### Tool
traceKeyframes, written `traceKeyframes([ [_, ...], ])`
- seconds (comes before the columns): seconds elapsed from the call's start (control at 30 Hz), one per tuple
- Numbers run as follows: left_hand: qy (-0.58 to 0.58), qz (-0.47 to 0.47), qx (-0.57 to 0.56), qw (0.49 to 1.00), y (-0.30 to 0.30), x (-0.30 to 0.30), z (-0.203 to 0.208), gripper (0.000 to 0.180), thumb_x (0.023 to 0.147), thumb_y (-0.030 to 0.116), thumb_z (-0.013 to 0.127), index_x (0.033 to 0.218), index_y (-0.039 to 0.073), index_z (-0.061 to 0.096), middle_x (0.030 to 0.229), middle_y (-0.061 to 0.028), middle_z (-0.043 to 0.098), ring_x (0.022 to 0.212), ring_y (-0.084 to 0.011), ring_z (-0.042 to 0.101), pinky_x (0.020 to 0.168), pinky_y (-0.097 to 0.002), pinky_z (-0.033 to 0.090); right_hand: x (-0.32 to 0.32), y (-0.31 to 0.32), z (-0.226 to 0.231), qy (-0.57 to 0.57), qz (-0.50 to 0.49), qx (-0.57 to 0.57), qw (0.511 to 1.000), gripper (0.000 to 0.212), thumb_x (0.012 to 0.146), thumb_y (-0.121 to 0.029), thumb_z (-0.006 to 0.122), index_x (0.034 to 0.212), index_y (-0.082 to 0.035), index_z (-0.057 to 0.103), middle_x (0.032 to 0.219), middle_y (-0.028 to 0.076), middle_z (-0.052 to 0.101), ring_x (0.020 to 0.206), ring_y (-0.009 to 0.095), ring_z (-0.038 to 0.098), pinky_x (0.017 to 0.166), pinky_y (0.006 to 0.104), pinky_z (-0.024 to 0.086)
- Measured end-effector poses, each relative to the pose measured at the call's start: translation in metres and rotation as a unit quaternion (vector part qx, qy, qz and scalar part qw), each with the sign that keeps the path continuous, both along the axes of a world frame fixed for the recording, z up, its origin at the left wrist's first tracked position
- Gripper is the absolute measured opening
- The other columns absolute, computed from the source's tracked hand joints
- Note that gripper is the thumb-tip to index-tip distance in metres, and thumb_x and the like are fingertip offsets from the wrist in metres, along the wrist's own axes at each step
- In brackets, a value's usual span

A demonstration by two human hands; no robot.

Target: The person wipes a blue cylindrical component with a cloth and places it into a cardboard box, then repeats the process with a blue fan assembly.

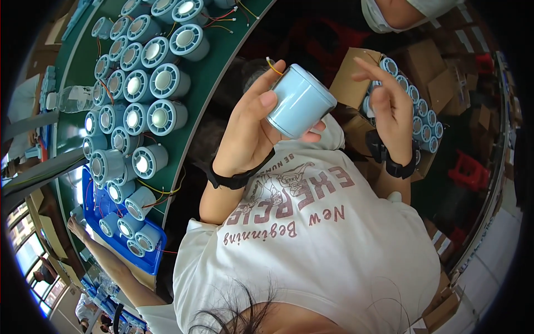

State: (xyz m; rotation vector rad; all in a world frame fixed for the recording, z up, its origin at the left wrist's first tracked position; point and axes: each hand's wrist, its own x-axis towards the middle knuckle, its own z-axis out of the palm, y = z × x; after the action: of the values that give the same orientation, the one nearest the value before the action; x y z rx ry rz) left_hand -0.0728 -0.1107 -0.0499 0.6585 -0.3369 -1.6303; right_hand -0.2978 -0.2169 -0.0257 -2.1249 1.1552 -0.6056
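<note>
My left hand is wrapped round a light blue cylindrical housing, holding it tilted in front of my chest. The cylinder's glossy side faces up, and a short yellow wire sticks out beside my index finger. To the right of it, my right hand is raised with its fingers apart and nothing in them. Behind that hand stands an open cardboard box with rows of similar blue cylinders, which the hand partly covers.
On the left, a green table bears many similar cylinders with vented ends and loose wires. A blue tray holds several more. A clear bottle lies there. Another person's arm reaches beside the tray. A red stool stands at right.
</note>
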Motion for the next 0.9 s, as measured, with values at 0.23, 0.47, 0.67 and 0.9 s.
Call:
traceKeyframes([
  [0.23, -0.113, 0.032, -0.082, 0.990, 0.010, -0.006, -0.007, 0.130, 0.067, 0.028, 0.088, 0.152, 0.006, -0.007, 0.126, -0.0251, 0.053, 0.115, -0.0324, 0.058, 0.098, -0.0420, 0.048, 0.040, 0.003, -0.012, -0.163, 0.308, -0.023, 0.937, 0.102, 0.066, -0.046, 0.084, 0.146, -0.004, 0.036, 0.129, 0.013, 0.056, 0.108, 0.023, 0.060, 0.090, 0.0331, 0.048],
  [0.47, -0.147, 0.079, -0.120, 0.979, 0.023, -0.006, 0.002, 0.154, 0.044, 0.034, 0.096, 0.152, 0.015, -0.013, 0.128, -0.0248, 0.053, 0.118, -0.0307, 0.056, 0.100, -0.0428, 0.047, 0.054, -0.006, -0.003, -0.178, 0.387, 0.074, 0.902, 0.113, 0.059, -0.044, 0.088, 0.147, 0.000, 0.031, 0.128, 0.015, 0.055, 0.112, 0.025, 0.058, 0.094, 0.0333, 0.046],
  [0.67, -0.160, 0.115, -0.186, 0.963, 0.025, -0.008, 0.001, 0.147, 0.054, 0.039, 0.092, 0.152, 0.016, -0.015, 0.132, -0.0256, 0.051, 0.120, -0.0319, 0.055, 0.103, -0.0427, 0.045, 0.067, -0.017, -0.006, -0.223, 0.462, 0.089, 0.853, 0.115, 0.062, -0.050, 0.085, 0.145, 0.006, 0.029, 0.125, 0.015, 0.056, 0.110, 0.023, 0.059, 0.089, 0.0309, 0.048],
  [0.9, 0.165, -0.069, -0.096, 0.979, 0.026, 0.007, -0.006, 0.089, 0.091, 0.063, 0.041, 0.151, 0.007, 0.005, 0.119, -0.0338, 0.056, 0.095, -0.0415, 0.066, 0.078, -0.0476, 0.058, 0.062, -0.009, -0.004, -0.219, 0.392, 0.281, 0.848, 0.114, 0.069, -0.066, 0.072, 0.144, 0.009, 0.028, 0.119, 0.016, 0.059, 0.105, 0.021, 0.061, 0.087, 0.0290, 0.049],
])
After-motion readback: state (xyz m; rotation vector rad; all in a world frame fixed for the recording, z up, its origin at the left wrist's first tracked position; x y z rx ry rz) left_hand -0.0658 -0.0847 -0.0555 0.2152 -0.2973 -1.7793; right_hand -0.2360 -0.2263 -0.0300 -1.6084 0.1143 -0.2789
